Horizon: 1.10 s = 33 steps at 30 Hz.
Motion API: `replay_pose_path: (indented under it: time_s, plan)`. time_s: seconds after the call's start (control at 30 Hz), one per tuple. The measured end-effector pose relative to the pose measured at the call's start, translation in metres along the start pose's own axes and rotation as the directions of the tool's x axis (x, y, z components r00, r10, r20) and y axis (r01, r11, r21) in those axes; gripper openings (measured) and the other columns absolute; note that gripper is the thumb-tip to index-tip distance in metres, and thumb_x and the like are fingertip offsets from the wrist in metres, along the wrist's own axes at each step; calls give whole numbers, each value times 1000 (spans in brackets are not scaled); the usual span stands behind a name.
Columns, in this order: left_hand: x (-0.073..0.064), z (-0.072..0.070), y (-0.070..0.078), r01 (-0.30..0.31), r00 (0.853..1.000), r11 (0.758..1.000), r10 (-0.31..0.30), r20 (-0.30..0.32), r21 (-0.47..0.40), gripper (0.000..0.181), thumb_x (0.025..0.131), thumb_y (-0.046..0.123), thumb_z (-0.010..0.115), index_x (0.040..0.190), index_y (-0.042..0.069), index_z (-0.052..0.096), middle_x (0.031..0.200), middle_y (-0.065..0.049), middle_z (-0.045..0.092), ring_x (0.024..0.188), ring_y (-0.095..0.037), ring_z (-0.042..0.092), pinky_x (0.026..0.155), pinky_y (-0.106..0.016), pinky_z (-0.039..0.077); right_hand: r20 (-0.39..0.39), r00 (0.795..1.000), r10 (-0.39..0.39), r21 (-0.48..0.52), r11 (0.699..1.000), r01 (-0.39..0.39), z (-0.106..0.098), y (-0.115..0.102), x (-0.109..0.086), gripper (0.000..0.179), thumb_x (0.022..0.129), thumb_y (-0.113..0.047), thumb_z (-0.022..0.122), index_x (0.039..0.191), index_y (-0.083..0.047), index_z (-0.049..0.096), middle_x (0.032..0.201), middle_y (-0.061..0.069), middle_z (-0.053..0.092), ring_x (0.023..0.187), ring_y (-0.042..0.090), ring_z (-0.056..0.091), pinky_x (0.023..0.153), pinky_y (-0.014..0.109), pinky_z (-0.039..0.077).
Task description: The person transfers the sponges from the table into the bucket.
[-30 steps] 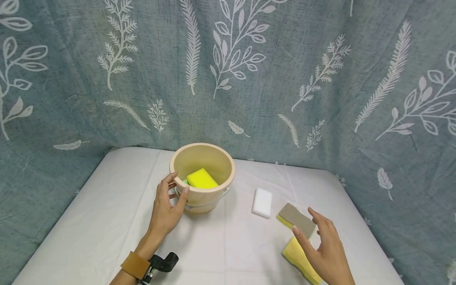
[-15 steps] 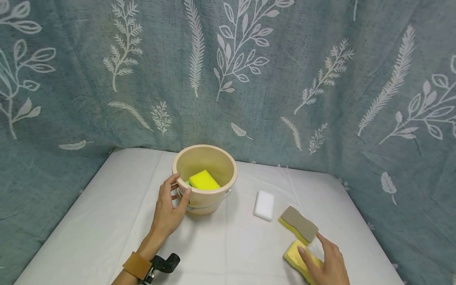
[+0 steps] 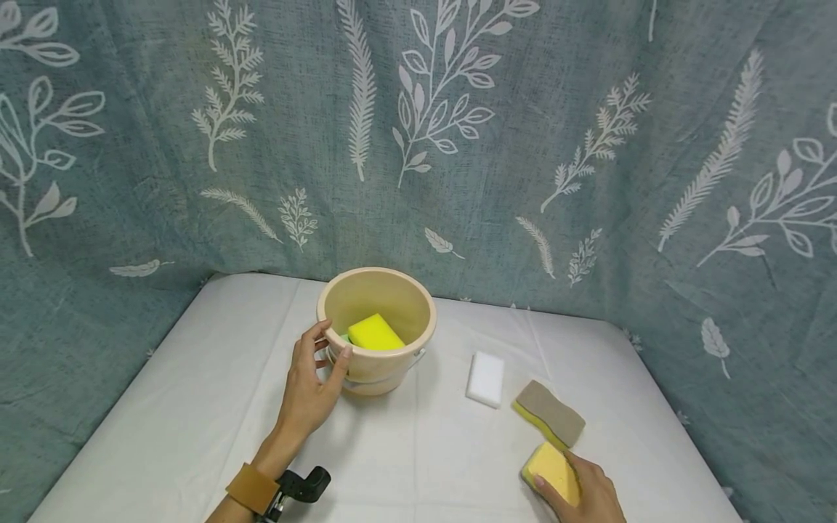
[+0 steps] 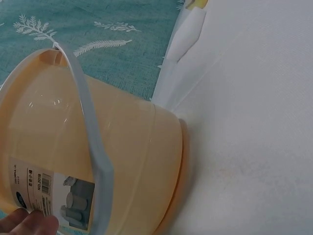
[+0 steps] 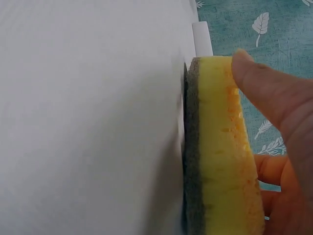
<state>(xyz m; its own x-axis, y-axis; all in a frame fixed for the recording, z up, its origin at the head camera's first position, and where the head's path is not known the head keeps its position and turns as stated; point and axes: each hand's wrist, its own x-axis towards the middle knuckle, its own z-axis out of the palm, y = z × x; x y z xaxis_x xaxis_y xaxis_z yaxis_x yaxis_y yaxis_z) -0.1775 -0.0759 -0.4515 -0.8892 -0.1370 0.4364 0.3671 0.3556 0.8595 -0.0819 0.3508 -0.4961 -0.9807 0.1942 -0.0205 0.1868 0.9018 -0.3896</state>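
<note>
A cream bucket (image 3: 386, 372) stands on the white-covered table, a bright yellow sponge (image 3: 375, 333) and a bit of something green inside it. My left hand (image 3: 309, 392) holds the bucket at its near-left rim, thumb and fingers spread along it; the left wrist view shows fingertips by the label (image 4: 54, 196). At the lower right my right hand (image 3: 588, 494) grips a yellow sponge with a grey scouring layer (image 5: 220, 147), thumb on one edge and fingers on the other. Its grey layer faces the table. Just beyond lies a wavy grey-and-yellow sponge (image 3: 551, 411).
A white sponge block (image 3: 485, 379) lies between the bucket and the wavy sponge. The bucket's pale handle (image 4: 93, 142) hangs down its side. A teal leaf-patterned curtain (image 3: 458, 145) closes off the table's back and sides.
My right hand has come down from above the near yellow sponge and now grips it, turning it slightly. The left hand stays at the bucket's rim. The view has shifted a little.
</note>
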Motion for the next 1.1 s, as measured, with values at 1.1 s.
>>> replay_pose_path:
  time_s: [1.1]
  plan:
    - [2,-1,0,3,1000,1000,-3,2,-12,61,101,25,66,151,4,39,140,-24,47,126,-38,53,94,-56,52,-122,988,-94,123,986,109,-43,-48,7,85,88,-52,78,146,3,47,121,23,61,84,21,52,65,29,40]
